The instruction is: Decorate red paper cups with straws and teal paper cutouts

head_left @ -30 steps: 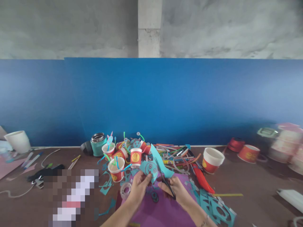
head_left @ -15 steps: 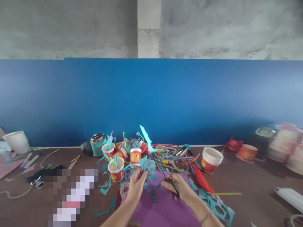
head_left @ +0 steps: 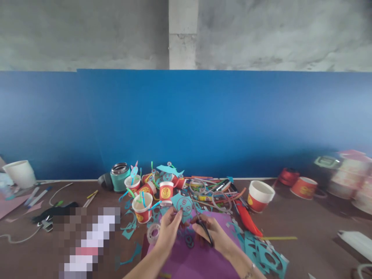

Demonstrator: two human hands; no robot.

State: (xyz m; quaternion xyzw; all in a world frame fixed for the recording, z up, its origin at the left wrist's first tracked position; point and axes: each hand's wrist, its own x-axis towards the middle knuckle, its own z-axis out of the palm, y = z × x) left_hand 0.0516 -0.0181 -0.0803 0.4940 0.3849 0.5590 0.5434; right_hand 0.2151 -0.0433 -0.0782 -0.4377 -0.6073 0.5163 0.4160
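Observation:
Pinched in my left hand (head_left: 171, 225) is a blue paper piece (head_left: 183, 205) with a round face drawn in dark lines. My right hand (head_left: 209, 233) holds dark-handled scissors (head_left: 205, 231), whose blades point up along the right edge of the paper. Both hands are over a purple sheet (head_left: 200, 263), where a small blue cut-out with dark outlines (head_left: 189, 241) lies between my wrists. A roll of clear tape (head_left: 153, 233) sits just left of my left hand. Close behind it stand red and white paper cups (head_left: 166, 193).
Blue scraps (head_left: 267, 255) lie to the right, near a red pouch-like object (head_left: 248, 220). Markers and pipe cleaners are heaped behind the hands. A teal flask (head_left: 120, 177) stands at the back left, a white-rimmed cup (head_left: 260, 196) at the right. Markers (head_left: 39, 197) lie far left.
A blue scrap that was upright behind the paper now lies over the cups at the back. My right hand with the scissors has moved left, closer to the paper.

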